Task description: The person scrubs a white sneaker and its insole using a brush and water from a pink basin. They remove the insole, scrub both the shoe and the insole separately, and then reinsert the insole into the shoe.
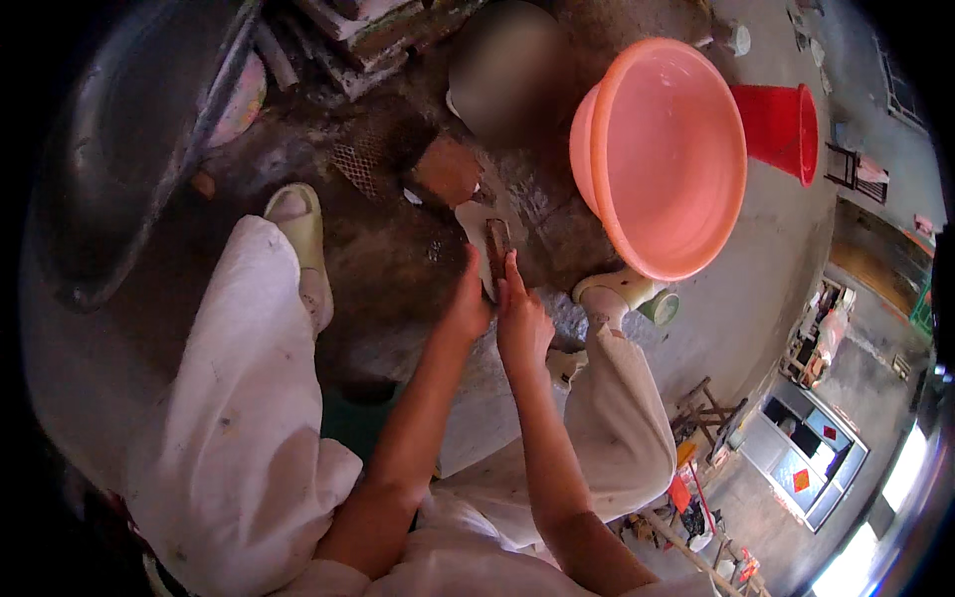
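Note:
My left hand (pixel 468 302) grips the near left edge of a flat, pale, curved piece (pixel 475 227) that looks like a shoe sole or blade; I cannot tell which. My right hand (pixel 524 321) holds a narrow brown bar (pixel 497 242) lying along that piece, with the index finger stretched along it. Both hands are close together over the wet floor between my feet. Just beyond them lies a reddish-brown brick or block (pixel 448 170). A large pink plastic basin (pixel 675 157) stands to the right of the hands.
Right of the pink basin is a red plastic bucket (pixel 780 127). A large dark vessel (pixel 142 142) fills the upper left. Metal mesh (pixel 358 164) lies beyond the hands, near stacked boards (pixel 365 45). A small green container (pixel 661 307) is beside my right shoe.

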A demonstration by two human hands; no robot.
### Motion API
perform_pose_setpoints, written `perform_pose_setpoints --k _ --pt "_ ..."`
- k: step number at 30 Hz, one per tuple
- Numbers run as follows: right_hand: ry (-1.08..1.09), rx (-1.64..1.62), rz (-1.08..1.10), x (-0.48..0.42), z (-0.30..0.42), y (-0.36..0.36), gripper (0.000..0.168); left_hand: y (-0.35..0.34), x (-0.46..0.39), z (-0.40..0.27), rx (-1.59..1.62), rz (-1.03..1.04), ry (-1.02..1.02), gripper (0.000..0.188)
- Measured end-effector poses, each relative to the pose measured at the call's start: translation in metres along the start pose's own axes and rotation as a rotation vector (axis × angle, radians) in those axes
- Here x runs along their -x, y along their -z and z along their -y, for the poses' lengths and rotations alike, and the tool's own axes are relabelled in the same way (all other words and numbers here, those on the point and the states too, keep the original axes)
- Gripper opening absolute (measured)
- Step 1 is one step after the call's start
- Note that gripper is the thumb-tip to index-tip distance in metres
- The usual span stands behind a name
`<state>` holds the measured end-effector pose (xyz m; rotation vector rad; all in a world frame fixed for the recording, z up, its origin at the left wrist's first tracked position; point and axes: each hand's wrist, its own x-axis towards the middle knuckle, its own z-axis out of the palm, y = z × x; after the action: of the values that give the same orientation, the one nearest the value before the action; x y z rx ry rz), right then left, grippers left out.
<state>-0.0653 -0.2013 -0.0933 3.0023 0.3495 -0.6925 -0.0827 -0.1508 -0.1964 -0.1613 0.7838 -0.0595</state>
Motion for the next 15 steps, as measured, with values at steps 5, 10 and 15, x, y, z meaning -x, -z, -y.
perform_pose_setpoints --k 5,10,15 --pt "0.063 0.000 0.110 0.046 0.001 -0.002 0.046 0.012 -0.001 -0.015 -0.096 0.016 -0.062 0.064" --pt "0.049 0.016 -0.044 0.003 -0.011 -0.005 0.049 -0.011 0.011 0.000 -0.249 -0.106 0.039 0.066" --pt "0.031 -0.034 -0.014 0.028 -0.011 0.005 0.047 -0.013 0.007 0.001 -0.162 -0.006 -0.028 0.067"
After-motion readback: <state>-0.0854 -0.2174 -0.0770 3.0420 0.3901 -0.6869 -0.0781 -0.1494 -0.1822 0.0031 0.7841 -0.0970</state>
